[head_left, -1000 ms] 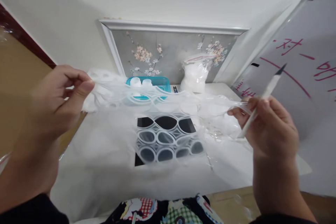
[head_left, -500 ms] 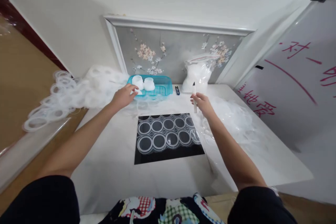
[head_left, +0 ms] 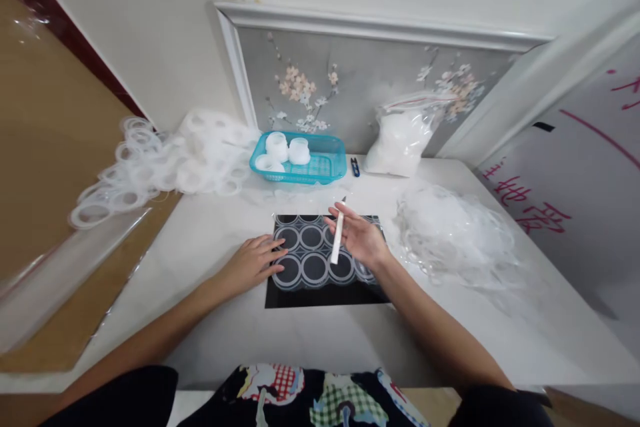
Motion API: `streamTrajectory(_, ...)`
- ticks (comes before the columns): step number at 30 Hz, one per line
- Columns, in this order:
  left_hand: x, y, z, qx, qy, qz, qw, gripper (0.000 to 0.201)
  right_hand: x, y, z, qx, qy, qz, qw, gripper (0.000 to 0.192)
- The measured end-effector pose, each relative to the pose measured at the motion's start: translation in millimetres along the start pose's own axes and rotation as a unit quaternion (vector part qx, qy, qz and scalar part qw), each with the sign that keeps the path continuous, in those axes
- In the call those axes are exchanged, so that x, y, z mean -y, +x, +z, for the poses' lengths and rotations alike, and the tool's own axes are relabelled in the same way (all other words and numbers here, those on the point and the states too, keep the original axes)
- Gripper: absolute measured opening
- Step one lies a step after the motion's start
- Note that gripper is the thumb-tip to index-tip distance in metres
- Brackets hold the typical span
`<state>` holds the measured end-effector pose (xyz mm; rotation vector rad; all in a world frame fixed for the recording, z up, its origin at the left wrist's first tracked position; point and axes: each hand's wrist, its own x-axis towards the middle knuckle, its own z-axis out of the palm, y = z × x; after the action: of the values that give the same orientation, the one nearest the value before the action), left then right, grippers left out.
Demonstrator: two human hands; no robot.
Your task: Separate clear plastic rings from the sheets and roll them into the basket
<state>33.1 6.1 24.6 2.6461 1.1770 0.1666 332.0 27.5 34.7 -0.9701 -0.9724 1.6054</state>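
Note:
My left hand rests with fingers spread, palm down, on the left part of a sheet of pale rings, which lies on a black mat. In my right hand, turned palm up above the mat, is a slim white pen-shaped knife with a dark pointed tip aimed away from me. Beyond the mat stands a blue plastic basket. Inside it are white ring stacks, three of them visible.
A heap of loose white rings lies at the left back. Small dark thread snips sit beside a zip bag of white material. Crumpled clear film scraps spread on the right. A whiteboard with red writing leans there.
My left hand has gone from the basket down to the mat's left side. My right hand, still holding the knife, has come left and nearer over the mat. The view has shifted.

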Motion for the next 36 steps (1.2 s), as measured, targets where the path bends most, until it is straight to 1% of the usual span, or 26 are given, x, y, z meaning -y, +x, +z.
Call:
streamTrajectory(2,0.1,-5.6,1.0,0.008,-0.002,-0.004,1.0,0.042,-5.3,3.2,19.5,0.045,0.045,0.031,0.998,0.038)
streamTrajectory(5,-0.1,-8.6,0.0,0.009,-0.008,-0.007,1.0,0.042,-17.4,7.0,43.5,0.057,0.054,0.09,0.993,0.031)
streamTrajectory(7,-1.3,-8.8,0.0,0.006,-0.011,-0.012,1.0,0.041,-26.8,8.9,54.6,0.056,0.009,0.105,0.993,0.034)
streamTrajectory(9,-3.0,-9.3,0.8,0.004,-0.009,-0.01,1.0,0.041,-35.5,10.4,61.1,0.058,-0.07,0.073,0.993,0.043)
streamTrajectory(12,-5.1,-11.3,2.9,-0.001,-0.008,-0.008,1.0,0.041,-46.4,10.2,63.5,0.041,-0.19,-0.01,0.981,0.051)
streamTrajectory(14,-5.6,-12.8,4.6,-0.003,-0.012,-0.011,1.0,0.04,-51.6,8.2,62.3,0.025,-0.248,-0.044,0.968,0.052)
streamTrajectory(17,-5.2,-13.5,7.8,-0.009,-0.015,-0.015,1.0,0.038,-54.7,4.5,60.2,0.019,-0.292,-0.056,0.955,0.052)
streamTrajectory(24,-3.5,-12.9,14.8,-0.03,-0.023,-0.011,0.999,0.033,-51.2,1.7,61.1,0.017,-0.315,-0.052,0.948,0.051)
streamTrajectory(28,-4.8,-13.2,14.4,-0.028,-0.016,-0.004,0.999,0.035,-53.9,-0.2,57.8,0.027,-0.348,-0.075,0.934,0.046)
streamTrajectory(30,-7.1,-13.3,13.4,-0.021,-0.01,-0.004,1.0,0.037,-53.9,-1.2,53.2,0.048,-0.391,-0.131,0.91,0.037)
streamTrajectory(31,-8.7,-13.5,12.9,-0.018,-0.005,-0.006,1.0,0.038,-53.1,-1.7,50.4,0.067,-0.422,-0.17,0.888,0.031)
streamTrajectory(32,-10.4,-13.6,12.5,-0.015,0.0,-0.011,1.0,0.04,-52.0,-2.3,47.4,0.092,-0.456,-0.211,0.86,0.026)
streamTrajectory(34,-13.7,-13.7,11.8,-0.008,0.013,-0.029,0.999,0.042,-49.3,-4.6,42.2,0.152,-0.527,-0.274,0.79,0.02)
streamTrajectory(36,-16.4,-13.5,11.0,0.001,0.025,-0.043,0.999,0.042,-47.2,-8.9,40.1,0.205,-0.585,-0.301,0.725,0.019)
